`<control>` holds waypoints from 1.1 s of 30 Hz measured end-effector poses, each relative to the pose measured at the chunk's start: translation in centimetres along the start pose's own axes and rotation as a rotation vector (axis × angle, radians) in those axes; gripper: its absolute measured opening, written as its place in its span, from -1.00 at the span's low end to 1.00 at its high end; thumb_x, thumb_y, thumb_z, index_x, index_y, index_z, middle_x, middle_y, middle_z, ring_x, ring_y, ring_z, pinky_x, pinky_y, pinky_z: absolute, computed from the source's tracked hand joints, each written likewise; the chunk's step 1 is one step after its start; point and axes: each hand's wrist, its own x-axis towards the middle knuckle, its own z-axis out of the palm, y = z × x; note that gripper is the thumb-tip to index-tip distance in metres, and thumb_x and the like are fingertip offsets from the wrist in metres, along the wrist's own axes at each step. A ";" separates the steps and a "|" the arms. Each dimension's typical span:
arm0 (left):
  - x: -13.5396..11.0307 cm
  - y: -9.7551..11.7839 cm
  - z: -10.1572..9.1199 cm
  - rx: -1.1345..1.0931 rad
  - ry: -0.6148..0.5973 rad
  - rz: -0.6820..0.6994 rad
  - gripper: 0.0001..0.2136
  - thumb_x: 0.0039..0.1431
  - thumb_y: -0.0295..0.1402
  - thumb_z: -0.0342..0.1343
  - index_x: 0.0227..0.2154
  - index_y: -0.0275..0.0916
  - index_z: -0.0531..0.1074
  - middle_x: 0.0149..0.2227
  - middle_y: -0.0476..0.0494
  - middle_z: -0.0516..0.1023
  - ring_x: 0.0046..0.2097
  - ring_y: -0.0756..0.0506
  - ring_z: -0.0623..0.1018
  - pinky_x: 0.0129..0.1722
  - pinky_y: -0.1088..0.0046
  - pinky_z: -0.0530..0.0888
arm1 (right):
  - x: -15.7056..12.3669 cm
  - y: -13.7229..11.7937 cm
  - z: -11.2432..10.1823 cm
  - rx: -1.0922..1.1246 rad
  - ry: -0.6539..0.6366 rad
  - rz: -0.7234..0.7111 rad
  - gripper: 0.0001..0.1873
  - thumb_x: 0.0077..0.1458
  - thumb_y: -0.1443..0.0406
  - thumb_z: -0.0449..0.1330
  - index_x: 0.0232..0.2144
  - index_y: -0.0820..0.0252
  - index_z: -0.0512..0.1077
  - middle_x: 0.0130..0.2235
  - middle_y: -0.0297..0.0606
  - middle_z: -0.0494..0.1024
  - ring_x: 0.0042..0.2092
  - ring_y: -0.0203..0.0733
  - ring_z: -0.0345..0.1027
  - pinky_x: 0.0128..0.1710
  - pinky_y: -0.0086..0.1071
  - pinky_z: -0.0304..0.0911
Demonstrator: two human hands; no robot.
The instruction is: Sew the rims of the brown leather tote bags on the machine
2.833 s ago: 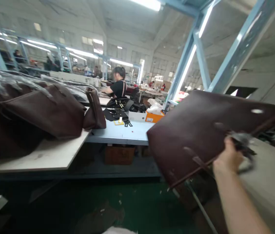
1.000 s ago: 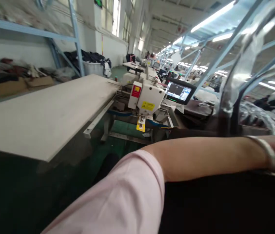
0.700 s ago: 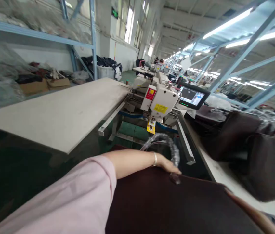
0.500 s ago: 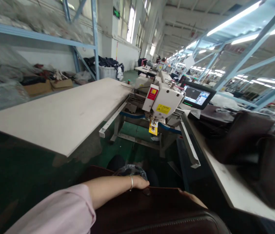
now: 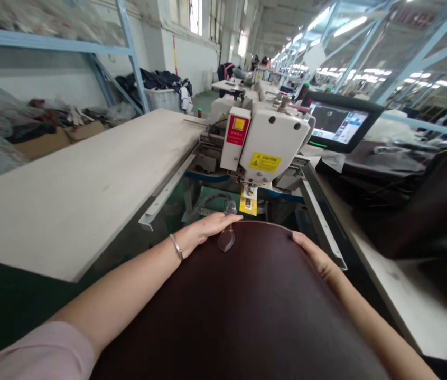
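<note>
A large dark brown leather bag (image 5: 255, 295) fills the lower middle of the view, its upper rim towards the sewing machine (image 5: 273, 137). My left hand (image 5: 217, 224) grips that rim on the left, beside a handle (image 5: 215, 199) that looks wrapped in clear plastic. Below its fingers lies the handle's rounded tab (image 5: 226, 239). On the other side, my right hand (image 5: 314, 252) is closed round the rim's right end, thumb on the outer face. Just beyond the rim hangs a yellow plate (image 5: 248, 201) under the machine head. The fingers inside the bag are hidden.
A pale table board (image 5: 89, 184) extends left of the machine. Metal rails (image 5: 322, 221) flank the gap before it. At right, dark leather pieces (image 5: 417, 200) lie on another table. A lit screen (image 5: 338, 122) stands behind. Shelving (image 5: 49, 41) lines the left wall.
Both hands have raised the bag and brought it forward, its rim now close under the machine head. My right hand, mostly hidden before, now shows. The view has moved nearer the machine.
</note>
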 end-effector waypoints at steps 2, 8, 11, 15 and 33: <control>0.0 0.5 -1.1 0.034 -0.005 0.000 -0.46 0.00 0.18 0.16 -0.58 -0.30 0.47 -0.61 -0.07 0.44 -0.56 0.00 0.36 -0.50 0.47 0.23 | 0.7 1.5 0.2 0.095 -0.153 0.140 -0.30 -0.31 -0.10 0.44 -0.18 0.24 0.59 -0.32 -0.10 0.68 -0.30 0.00 0.58 -0.18 -0.22 0.45; 0.2 1.2 -3.8 0.017 -0.054 -0.051 -0.52 -0.16 0.12 0.32 -0.55 -0.27 0.47 -0.57 -0.07 0.48 -0.53 -0.02 0.40 -0.51 0.47 0.25 | 2.6 1.5 0.4 0.153 -0.258 0.119 -0.62 -0.32 0.10 0.51 -0.54 0.27 0.57 -0.52 -0.24 0.60 -0.52 -0.28 0.47 -0.43 -0.47 0.35; 1.6 2.5 -4.9 0.034 -0.002 0.007 -0.56 -0.18 0.05 0.36 -0.50 -0.27 0.49 -0.52 -0.05 0.50 -0.49 -0.02 0.42 -0.47 0.47 0.28 | 4.8 -2.4 -0.5 0.000 -0.246 0.048 -0.68 -0.28 0.15 0.50 -0.55 0.28 0.58 -0.54 -0.27 0.59 -0.55 -0.32 0.41 -0.50 -0.49 0.28; 4.8 3.1 -6.6 0.181 0.085 0.090 -0.54 -0.14 0.07 0.34 -0.45 -0.28 0.50 -0.51 -0.02 0.46 -0.48 0.00 0.38 -0.44 0.47 0.25 | 8.6 -5.4 -1.8 -0.076 -0.165 0.057 -0.73 -0.33 0.20 0.50 -0.54 0.25 0.59 -0.53 -0.31 0.59 -0.56 -0.31 0.39 -0.51 -0.45 0.27; 13.0 1.2 -11.1 0.190 0.203 0.063 -0.55 -0.16 0.05 0.33 -0.42 -0.30 0.55 -0.45 -0.15 0.55 -0.44 -0.08 0.44 -0.46 0.41 0.33 | 13.1 -3.1 1.9 0.359 0.215 -0.161 -0.32 -0.18 0.33 0.34 0.06 -0.10 0.39 0.16 -0.39 0.48 0.17 0.03 0.33 0.17 -0.09 0.23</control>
